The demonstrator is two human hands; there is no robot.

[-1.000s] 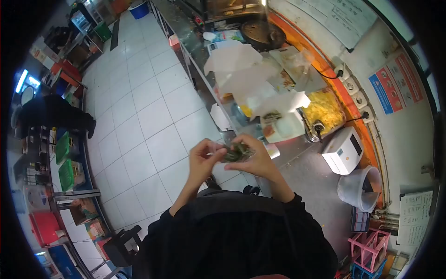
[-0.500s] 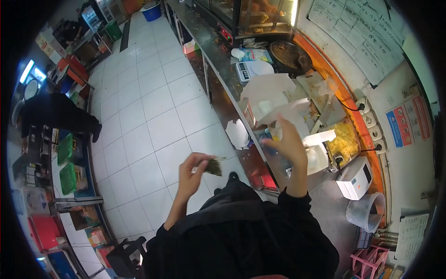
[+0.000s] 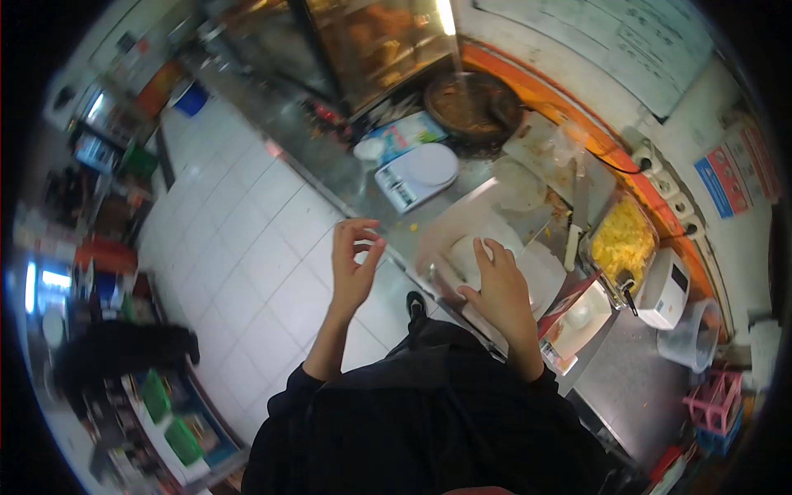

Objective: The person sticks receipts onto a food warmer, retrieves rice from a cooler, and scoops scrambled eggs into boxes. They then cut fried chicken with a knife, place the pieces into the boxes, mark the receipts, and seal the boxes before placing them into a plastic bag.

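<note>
My left hand (image 3: 355, 268) hangs in the air beside the counter's front edge. Its fingers curl loosely with a gap to the thumb, and nothing shows between them. Over an opened white cardboard box (image 3: 450, 227) is my right hand (image 3: 502, 289), fingers apart and thumb out, overlapping the box in this view. A white round shape lies inside this box. Close to my right wrist stands a second white box (image 3: 590, 318) with a red side, also open. Farther along the counter sits a white kitchen scale (image 3: 421, 175).
A tray of yellow shredded food (image 3: 623, 243) stands near the wall, with a knife (image 3: 575, 227) beside it. Behind the scale are a dark round pan (image 3: 474, 107) and a lit glass display cabinet (image 3: 396, 49). A person in dark clothes (image 3: 124, 351) bends at the left shelves.
The dark green, leaf-like piece has left my left hand and is out of sight. That hand has risen toward the counter. My right hand has lowered over the box, and the view has turned.
</note>
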